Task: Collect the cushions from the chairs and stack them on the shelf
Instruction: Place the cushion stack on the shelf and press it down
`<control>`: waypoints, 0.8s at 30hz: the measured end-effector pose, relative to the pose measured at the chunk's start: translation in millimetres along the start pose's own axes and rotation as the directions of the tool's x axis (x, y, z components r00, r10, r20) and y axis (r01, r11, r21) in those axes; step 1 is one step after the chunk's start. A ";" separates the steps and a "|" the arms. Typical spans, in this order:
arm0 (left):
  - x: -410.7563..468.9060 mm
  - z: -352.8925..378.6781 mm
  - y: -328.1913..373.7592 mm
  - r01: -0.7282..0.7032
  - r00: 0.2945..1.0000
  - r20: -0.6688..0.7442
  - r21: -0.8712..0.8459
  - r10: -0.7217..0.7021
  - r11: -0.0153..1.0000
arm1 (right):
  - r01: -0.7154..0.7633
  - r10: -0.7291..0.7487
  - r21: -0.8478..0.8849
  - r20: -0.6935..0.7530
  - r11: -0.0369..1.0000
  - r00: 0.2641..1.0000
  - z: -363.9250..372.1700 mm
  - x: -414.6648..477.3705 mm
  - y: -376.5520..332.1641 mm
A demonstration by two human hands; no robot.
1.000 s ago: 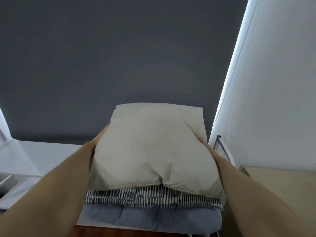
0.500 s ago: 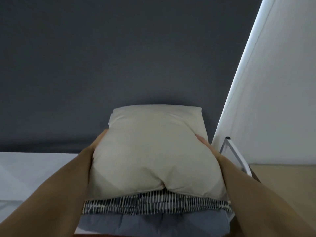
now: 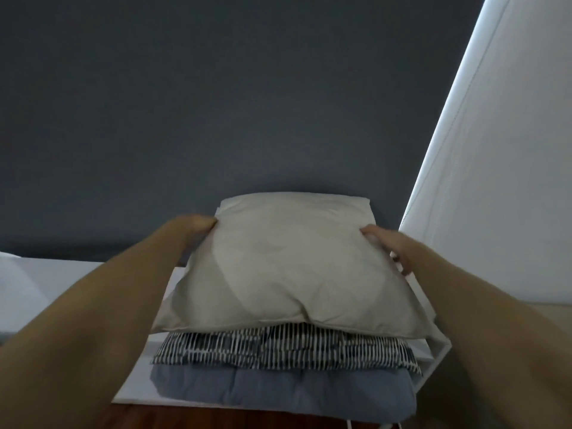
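A plump beige cushion point(image 3: 288, 264) lies on top of a stack on the white shelf point(image 3: 137, 379). Under it is a black-and-white striped cushion point(image 3: 278, 348), and at the bottom a blue-grey padded cushion point(image 3: 278, 394). My left hand point(image 3: 195, 226) presses against the beige cushion's left side near its far corner. My right hand point(image 3: 387, 243) is against its right side, fingers partly tucked behind the edge. Both hands grip the beige cushion between them.
A dark grey wall point(image 3: 216, 119) rises right behind the stack. A white curtain or panel point(image 3: 501, 181) stands to the right. A white surface point(image 3: 37, 280) spreads to the left, and dark wood floor point(image 3: 216, 419) shows below the shelf.
Both hands have slid farther along the beige cushion's sides toward the wall. The cushion sits flatter and more spread on the striped one. The view has moved closer and slightly left.
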State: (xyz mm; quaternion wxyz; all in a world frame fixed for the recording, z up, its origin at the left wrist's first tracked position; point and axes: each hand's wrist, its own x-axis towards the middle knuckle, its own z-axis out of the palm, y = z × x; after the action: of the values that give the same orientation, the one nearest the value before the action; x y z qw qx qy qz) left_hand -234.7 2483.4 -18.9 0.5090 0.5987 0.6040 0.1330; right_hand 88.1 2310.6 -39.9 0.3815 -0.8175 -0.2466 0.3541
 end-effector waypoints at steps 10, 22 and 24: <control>-15.1 86.7 48.9 -0.275 0.925 0.038 0.754 0.378 0.597 | 0.292 -0.317 -0.637 0.079 0.713 0.945 69.7 -13.6 -59.2; 32.4 158.1 -30.5 -0.104 0.858 -0.123 0.910 0.499 0.402 | 0.149 -0.466 -0.767 -0.212 0.624 0.859 149.3 27.7 46.6; 34.0 163.8 -33.9 -0.077 0.855 -0.138 0.920 0.500 0.384 | 0.128 -0.460 -0.798 -0.200 0.588 0.865 152.9 31.4 51.2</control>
State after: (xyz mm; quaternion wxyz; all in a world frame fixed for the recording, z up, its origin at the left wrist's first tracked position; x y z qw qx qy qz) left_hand -119.8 2430.7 -133.7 -0.0492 0.8317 0.5530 0.0017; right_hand -2.6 2370.4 -163.1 0.0959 -0.8992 -0.4264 -0.0217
